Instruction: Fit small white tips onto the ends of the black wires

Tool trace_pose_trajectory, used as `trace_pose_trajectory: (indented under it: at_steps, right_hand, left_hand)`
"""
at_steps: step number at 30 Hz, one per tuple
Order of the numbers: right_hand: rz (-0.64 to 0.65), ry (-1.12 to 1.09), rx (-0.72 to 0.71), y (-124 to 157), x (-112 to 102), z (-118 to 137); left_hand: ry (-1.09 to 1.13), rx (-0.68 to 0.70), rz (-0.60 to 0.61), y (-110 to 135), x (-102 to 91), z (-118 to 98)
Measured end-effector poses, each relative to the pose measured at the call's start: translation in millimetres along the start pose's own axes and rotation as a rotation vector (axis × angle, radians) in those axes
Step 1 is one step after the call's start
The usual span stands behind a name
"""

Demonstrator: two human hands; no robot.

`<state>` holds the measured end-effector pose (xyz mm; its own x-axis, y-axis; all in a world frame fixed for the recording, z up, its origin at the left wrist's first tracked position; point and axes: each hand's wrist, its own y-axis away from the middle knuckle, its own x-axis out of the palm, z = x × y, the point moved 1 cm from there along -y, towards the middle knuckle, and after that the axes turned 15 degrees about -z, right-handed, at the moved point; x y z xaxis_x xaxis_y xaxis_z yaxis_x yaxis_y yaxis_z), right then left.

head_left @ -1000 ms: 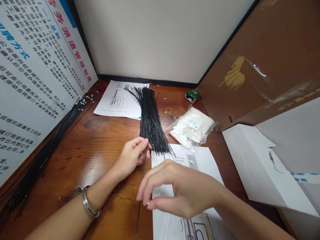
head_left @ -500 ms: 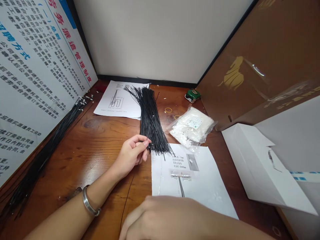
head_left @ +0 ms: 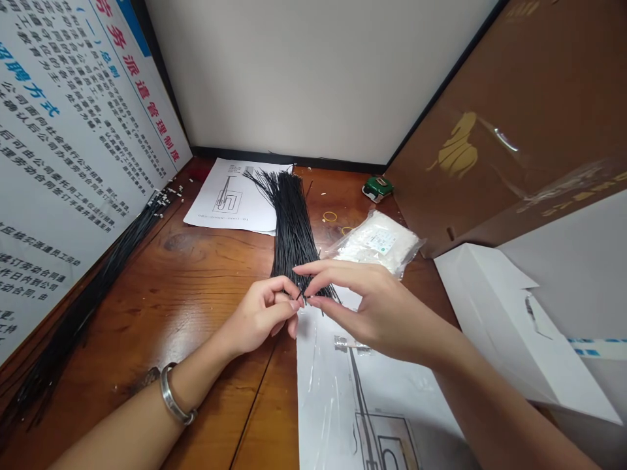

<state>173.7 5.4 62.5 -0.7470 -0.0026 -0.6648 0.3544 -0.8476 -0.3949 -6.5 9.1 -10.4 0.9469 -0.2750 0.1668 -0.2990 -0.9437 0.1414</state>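
Note:
My left hand (head_left: 267, 312) is closed in a pinch on a thin black wire (head_left: 300, 295), just in front of a large bundle of black wires (head_left: 294, 225). My right hand (head_left: 365, 303) meets it from the right, its thumb and index fingertips nearly together at the end of that wire. Whether something tiny lies between those tips is too small to tell. Below my right hand lies a printed sheet (head_left: 328, 405) with a wire drawing, a small clear packet (head_left: 363, 349) taped on it.
Behind my right hand sits a clear bag of small white parts (head_left: 379, 238). A green tape measure (head_left: 377, 188) and a rubber band (head_left: 330, 216) lie farther back. Wires with white connectors (head_left: 105, 274) run along the left panel. Another printed sheet (head_left: 206, 205) and a white box (head_left: 504, 326) flank the work.
My right hand has moved up and forward from the near edge to the left hand's fingertips. My left hand has shifted slightly toward me, still pinching the wire.

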Motion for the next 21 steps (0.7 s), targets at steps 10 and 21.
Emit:
trace_pose_trajectory:
  at_steps: [10,21]
  right_hand:
    - [0.159,-0.185,-0.13,4,17,8]
    - [0.047,-0.225,0.066,0,16,1]
  left_hand:
    - [0.102,-0.067,-0.173,-3,-1.7,-1]
    - [0.099,-0.039,-0.268,-5,0.8,-1]
